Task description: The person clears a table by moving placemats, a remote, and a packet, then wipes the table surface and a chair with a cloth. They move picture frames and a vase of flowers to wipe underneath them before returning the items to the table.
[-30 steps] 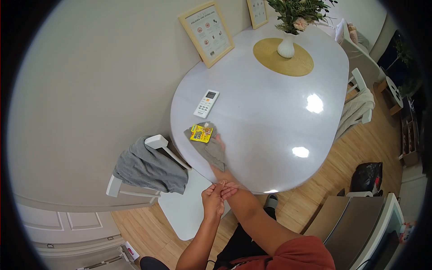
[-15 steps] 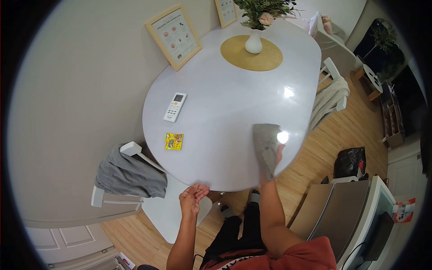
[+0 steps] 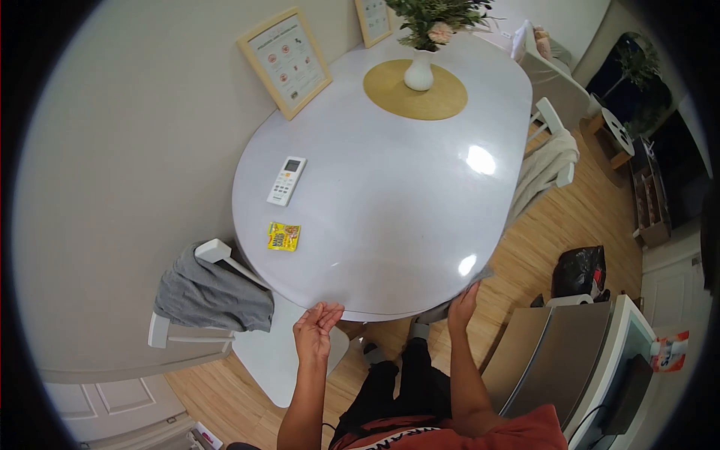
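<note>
My right hand (image 3: 463, 309) is closed on a grey cloth (image 3: 436, 312) at the near right edge of the white oval table (image 3: 375, 225). Part of the cloth sticks out past the fingers, and some of it lies along the table's rim; the rest is hidden. At the near edge, further left, my left hand (image 3: 319, 330) holds nothing, with its fingers loosely stretched and apart. Beyond it on the tabletop lie a small yellow packet (image 3: 284, 236) and a white remote control (image 3: 286, 181).
A white vase (image 3: 418, 73) of flowers stands on a round gold placemat (image 3: 382, 90). Framed signs (image 3: 286, 64) lean by the wall. Chairs draped with a grey garment (image 3: 214, 289) and a beige one (image 3: 541, 169) flank the table. A black bag (image 3: 577, 271) sits on the floor.
My right hand has drawn the grey cloth off the tabletop, toward me and down to the near right edge. My left hand has stayed almost in place, its fingers a little more spread.
</note>
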The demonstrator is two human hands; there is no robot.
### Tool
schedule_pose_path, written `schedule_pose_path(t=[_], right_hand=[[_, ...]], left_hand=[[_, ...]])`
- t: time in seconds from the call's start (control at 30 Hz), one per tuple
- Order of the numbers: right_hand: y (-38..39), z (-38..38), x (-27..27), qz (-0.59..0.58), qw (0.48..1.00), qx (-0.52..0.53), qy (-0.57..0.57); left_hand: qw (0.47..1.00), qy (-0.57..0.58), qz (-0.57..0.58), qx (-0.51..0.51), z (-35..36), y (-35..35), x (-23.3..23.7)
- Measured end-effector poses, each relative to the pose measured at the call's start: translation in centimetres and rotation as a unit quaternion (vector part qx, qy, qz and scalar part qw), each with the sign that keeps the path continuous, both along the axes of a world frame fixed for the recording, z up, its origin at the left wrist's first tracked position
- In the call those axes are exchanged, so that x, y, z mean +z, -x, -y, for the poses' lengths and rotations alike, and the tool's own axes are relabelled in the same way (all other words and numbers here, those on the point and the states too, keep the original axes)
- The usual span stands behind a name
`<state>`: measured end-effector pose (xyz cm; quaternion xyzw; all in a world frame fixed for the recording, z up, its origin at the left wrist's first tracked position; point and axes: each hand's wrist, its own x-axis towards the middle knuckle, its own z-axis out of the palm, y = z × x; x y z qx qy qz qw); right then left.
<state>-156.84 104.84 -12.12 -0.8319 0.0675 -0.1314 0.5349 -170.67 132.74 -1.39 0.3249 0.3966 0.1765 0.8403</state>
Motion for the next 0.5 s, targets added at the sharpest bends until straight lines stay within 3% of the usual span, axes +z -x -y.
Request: schedule_pose_path(t=[0.1,0.17,0.2,0.27,0.3,0.37,0.4,0.47,0.5], right_hand=[[4.4,-2.7,0.9,0.068,0.995,0.009,0.077],[6.9,-5.2,3.3,0.138,0.954,0.152,0.22],[7.6,-7.0,4.3,0.137,0.954,0.16,0.215],[7.7,-10.9,6.2,0.084,0.868,0.285,0.399],[7.0,-13.0,6.1,0.092,0.865,0.291,0.399],[6.0,-17.7,5.1,0.12,0.818,0.425,0.367],[5.4,-20.5,4.3,0.177,0.833,0.428,0.303],[4.2,-27.1,2.8,0.239,0.809,0.424,0.33],[3.6,-30.4,2.6,0.244,0.768,0.415,0.422]], left_hand=[[1.0,0.011,-0.009,0.024,-0.2,-0.3,1.0],[1.0,0.015,0.009,0.018,-0.4,-0.2,1.5],[0.999,0.023,0.032,-0.001,-0.5,-0.2,1.9],[0.999,0.021,0.029,-0.003,-0.2,-0.4,3.1],[0.998,0.037,0.046,-0.001,-0.3,-0.5,3.3],[0.997,0.054,0.059,-0.003,-0.5,-0.6,3.4],[0.997,0.052,0.062,0.005,-0.6,-0.6,3.5],[0.996,0.042,0.075,-0.016,-0.8,-0.5,3.5],[0.995,0.049,0.082,-0.021,-0.8,-0.5,3.9]])
